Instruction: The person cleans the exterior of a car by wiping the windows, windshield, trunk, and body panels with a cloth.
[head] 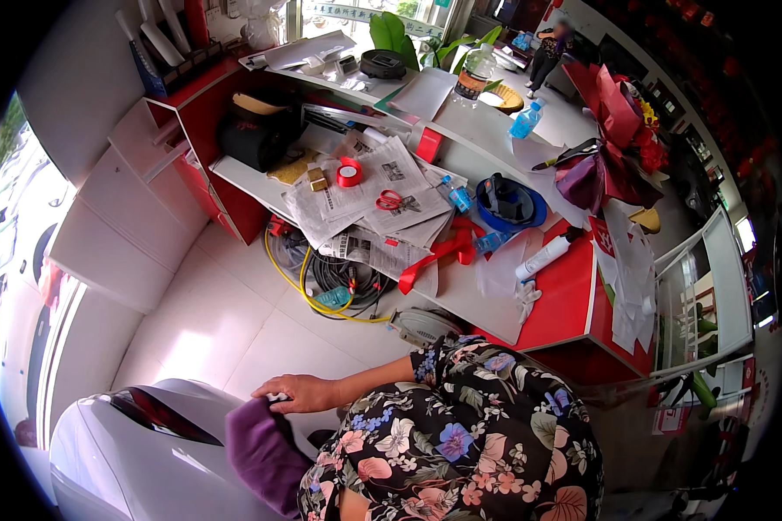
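My right hand [300, 392] reaches out to the left from a floral short sleeve, its fingers curled at the upper edge of a purple cloth [260, 449]. Something small and pale shows by the fingers, too unclear to name. The cloth hangs beside the silver-white body of a car [117, 462], close to its dark red tail light [163, 413]. Only a sliver of my left forearm [353, 506] shows at the bottom edge; the left hand itself is out of view.
A cluttered white-and-red desk [482, 299] holds newspapers [345, 202], scissors [391, 200], a blue helmet [528, 205] and a spray can [544, 257]. Coiled hoses [332, 273] and a grey reel [423, 325] lie on the floor. A person [549, 55] stands far back.
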Available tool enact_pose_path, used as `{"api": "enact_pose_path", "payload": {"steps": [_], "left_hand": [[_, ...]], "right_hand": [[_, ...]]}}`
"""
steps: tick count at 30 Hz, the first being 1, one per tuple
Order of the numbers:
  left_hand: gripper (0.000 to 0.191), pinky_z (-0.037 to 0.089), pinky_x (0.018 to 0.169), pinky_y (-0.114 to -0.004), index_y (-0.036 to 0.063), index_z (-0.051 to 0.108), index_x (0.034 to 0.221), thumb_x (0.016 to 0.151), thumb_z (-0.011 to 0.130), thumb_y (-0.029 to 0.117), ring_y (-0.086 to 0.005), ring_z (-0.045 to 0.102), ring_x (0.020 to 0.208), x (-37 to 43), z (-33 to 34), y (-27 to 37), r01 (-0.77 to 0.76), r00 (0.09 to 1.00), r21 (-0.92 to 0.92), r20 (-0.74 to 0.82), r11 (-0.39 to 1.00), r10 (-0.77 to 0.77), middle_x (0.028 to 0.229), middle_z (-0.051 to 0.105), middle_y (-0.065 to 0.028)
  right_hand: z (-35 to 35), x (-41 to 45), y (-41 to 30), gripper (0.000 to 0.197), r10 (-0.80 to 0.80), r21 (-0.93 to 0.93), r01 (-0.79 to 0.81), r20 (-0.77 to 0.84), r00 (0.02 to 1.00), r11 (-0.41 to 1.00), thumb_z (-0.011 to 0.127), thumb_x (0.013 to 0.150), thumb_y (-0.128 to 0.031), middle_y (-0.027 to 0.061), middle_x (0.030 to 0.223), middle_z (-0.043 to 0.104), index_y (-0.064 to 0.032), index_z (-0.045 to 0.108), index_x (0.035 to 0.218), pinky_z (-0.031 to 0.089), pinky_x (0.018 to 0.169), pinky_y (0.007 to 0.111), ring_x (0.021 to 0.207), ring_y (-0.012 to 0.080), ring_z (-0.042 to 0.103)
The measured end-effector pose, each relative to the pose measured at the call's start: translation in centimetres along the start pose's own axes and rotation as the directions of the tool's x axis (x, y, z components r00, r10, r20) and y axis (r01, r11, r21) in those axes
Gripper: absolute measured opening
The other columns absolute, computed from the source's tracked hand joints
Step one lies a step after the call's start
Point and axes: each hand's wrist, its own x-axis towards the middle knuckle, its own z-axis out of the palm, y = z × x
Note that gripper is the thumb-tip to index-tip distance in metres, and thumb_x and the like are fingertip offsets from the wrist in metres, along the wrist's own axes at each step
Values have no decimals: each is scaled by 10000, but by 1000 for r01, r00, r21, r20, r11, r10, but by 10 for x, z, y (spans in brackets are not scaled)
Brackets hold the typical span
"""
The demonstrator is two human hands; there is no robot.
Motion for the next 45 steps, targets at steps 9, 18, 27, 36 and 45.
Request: {"api": "enact_pose_path", "payload": {"steps": [9, 18, 27, 36, 45], "left_hand": [[392, 505, 603, -361, 12, 648, 886, 926, 504, 374, -275, 607, 647, -21, -153, 53, 77, 858, 773, -373, 630, 353, 765, 632, -148], [503, 521, 590, -380, 1, 673, 810, 939, 495, 453, -309, 629, 615, -31, -319, 124, 706, 660, 699, -588, -116, 468, 729, 659, -177], [400, 487, 547, -479, 121, 723, 1020, 979, 449, 410, -345, 621, 582, -60, -448, 62, 501, 846, 834, -414, -233, 337, 719, 673, -182], [529, 504, 693, -467, 248, 366, 1454, 961, 502, 381, -367, 641, 806, -40, -474, 20, 381, 868, 917, -310, -119, 387, 1125, 651, -180], [533, 472, 769, -523, 284, 339, 1446, 962, 415, 494, -446, 619, 891, 23, -486, 65, 387, 905, 901, -412, 196, 104, 1172, 616, -224]], "right_hand": [[-16, -15, -8, 436, 134, -91, -120, 173, 976, 989, 518, 870, -184, 177, 1163, 610, -85, 532, 1295, 476, 893, 390, 1035, 298, 616], [-12, 5, 13, 382, -103, -365, 346, 545, 832, 865, 599, 880, -209, 93, 1106, 600, -147, 539, 1252, 521, 759, 424, 955, 300, 605], [-1, 16, 30, 358, 118, -537, 236, 543, 832, 810, 587, 888, -254, 94, 1015, 639, -160, 561, 1232, 510, 754, 435, 931, 303, 614], [1, 17, 34, 302, 223, -610, 205, 550, 805, 766, 592, 870, -271, 115, 951, 648, -147, 603, 1145, 515, 737, 447, 913, 317, 632], [43, 42, 17, 342, 171, -501, 309, 702, 691, 808, 584, 878, -272, 102, 939, 633, -195, 572, 1212, 520, 672, 452, 849, 310, 642]]}}
